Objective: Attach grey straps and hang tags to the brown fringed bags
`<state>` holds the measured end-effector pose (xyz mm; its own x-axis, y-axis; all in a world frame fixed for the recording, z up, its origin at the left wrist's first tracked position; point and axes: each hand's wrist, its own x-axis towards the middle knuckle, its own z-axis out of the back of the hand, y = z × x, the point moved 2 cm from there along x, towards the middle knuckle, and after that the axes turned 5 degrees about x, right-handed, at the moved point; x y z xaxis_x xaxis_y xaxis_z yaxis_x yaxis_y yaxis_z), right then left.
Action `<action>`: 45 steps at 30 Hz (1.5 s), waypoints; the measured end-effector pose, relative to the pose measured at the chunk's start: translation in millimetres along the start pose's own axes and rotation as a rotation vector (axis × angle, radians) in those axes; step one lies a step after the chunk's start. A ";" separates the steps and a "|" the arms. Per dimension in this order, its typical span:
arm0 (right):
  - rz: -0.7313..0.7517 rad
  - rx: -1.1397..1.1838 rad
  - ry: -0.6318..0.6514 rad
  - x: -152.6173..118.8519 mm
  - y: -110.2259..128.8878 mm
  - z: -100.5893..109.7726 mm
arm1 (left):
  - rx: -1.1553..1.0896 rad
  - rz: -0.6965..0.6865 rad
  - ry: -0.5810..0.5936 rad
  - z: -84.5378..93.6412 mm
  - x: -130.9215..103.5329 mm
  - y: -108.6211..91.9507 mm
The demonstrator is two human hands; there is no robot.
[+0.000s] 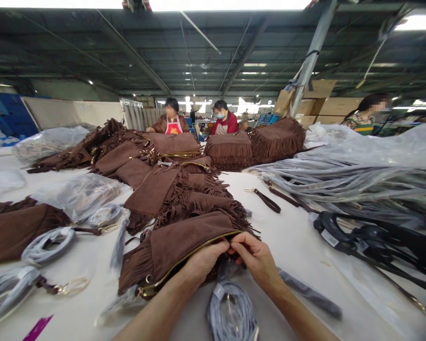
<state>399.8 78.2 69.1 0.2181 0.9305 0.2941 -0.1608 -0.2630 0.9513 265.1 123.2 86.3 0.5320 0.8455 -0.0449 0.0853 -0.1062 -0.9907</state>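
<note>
Nearest to the camera, at six o'clock, lies a coiled strap (231,310), oval in shape and wrapped in clear plastic, on a white table (294,265) whose surface is smooth and pale. Around it opens a wide hall under a dark ribbed roof (199,52), with a slanting metal post (313,61) between one and two o'clock, cardboard boxes (335,106) at two, and co-workers seated in the distance: one in a red apron (173,127) at eleven, one wearing a blue mask (220,115) close to twelve. At seven o'clock, the brown fringed bag (188,237) lies aslant on the table, matte like suede, its long strips hanging at the end and its golden zip (177,265) standing open. The right hand (253,251) pinches the bag's edge between thumb and forefinger, at the upper end of the zip; the left hand (209,258) touches the opening just beside it, but its fingers are partly hidden, so I cannot tell how firmly they close. At nine o'clock similar bags (152,189) form a soft, uneven heap, and at three o'clock long straps (355,184) lie in crinkled, shiny grey plastic
</note>
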 end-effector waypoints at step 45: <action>0.329 -0.684 0.508 -103.5 62.1 -4.9 | 1.526 -0.389 -0.085 97.6 -90.6 -43.4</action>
<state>362.6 -33.1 97.2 -0.3637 0.8782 0.3105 -0.7106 -0.4771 0.5171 130.9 102.3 120.8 0.6291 0.7256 0.2787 -0.7234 0.6778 -0.1315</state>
